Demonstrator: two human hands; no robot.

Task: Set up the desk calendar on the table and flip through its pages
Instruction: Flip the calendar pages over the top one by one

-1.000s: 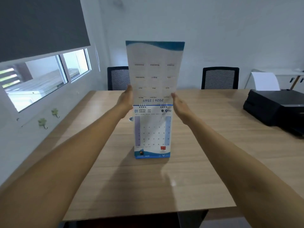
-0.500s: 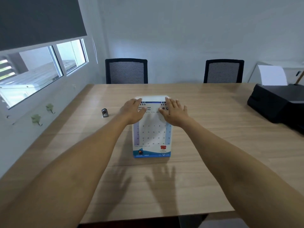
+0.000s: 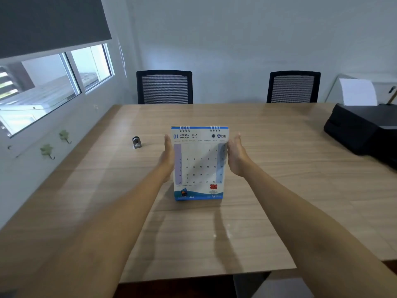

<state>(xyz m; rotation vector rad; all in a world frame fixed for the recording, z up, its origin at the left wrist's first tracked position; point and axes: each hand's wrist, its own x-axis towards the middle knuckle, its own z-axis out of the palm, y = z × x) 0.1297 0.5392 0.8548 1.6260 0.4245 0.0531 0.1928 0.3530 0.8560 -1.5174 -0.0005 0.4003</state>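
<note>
The desk calendar [image 3: 199, 164] stands upright near the middle of the wooden table [image 3: 279, 201], its spiral binding on top and the white and blue January 2026 page facing me. My left hand [image 3: 168, 158] lies flat along its left edge with straight fingers pointing away from me. My right hand [image 3: 237, 160] is held the same way at its right edge, and its fingers overlap the page border. Neither hand curls around the calendar.
A small grey metal object [image 3: 136, 142] sits on the table left of the calendar. A black printer [image 3: 363, 127] holding white paper occupies the right end. Two black chairs [image 3: 165, 87] [image 3: 293, 87] stand behind the far edge. Green wall hooks [image 3: 47, 150] hang at the left.
The tall cover page that stood raised went over the back. My hands then left the spiral top and came down to the calendar's two sides. January now faces me.
</note>
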